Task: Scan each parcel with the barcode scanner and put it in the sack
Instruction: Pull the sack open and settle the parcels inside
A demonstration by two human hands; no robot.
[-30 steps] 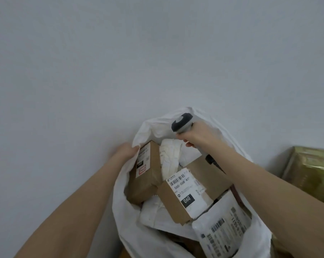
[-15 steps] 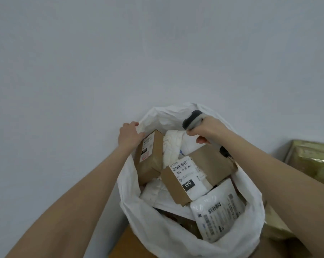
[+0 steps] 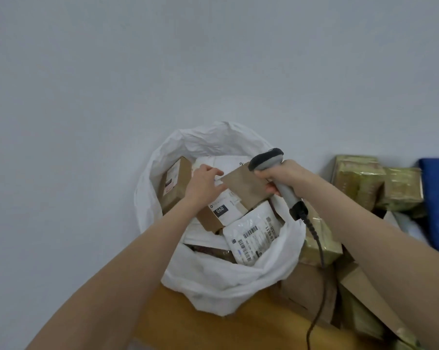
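While a person leans over an open white sack, both bare arms reach toward its mouth from the lower edge of the view. The left hand lies inside the sack, its fingers relaxed and fairly straight, resting on the top edge of a brown cardboard parcel whose white label reads "060". The right hand is wrapped firmly round the handle of a grey barcode scanner, whose dark head sits just above that parcel's far corner and points left. A dark cable hangs from the base of the handle, passes the sack's right rim and runs off the bottom of the view.

Inside the sack, a second brown box stands tilted against the left wall, and a white plastic mailer printed with barcodes lies just in front of the labelled parcel. The sack stands against a pale wall, on a tan flat surface. To its right sits a heap of gold-wrapped parcels, with something blue beyond them.
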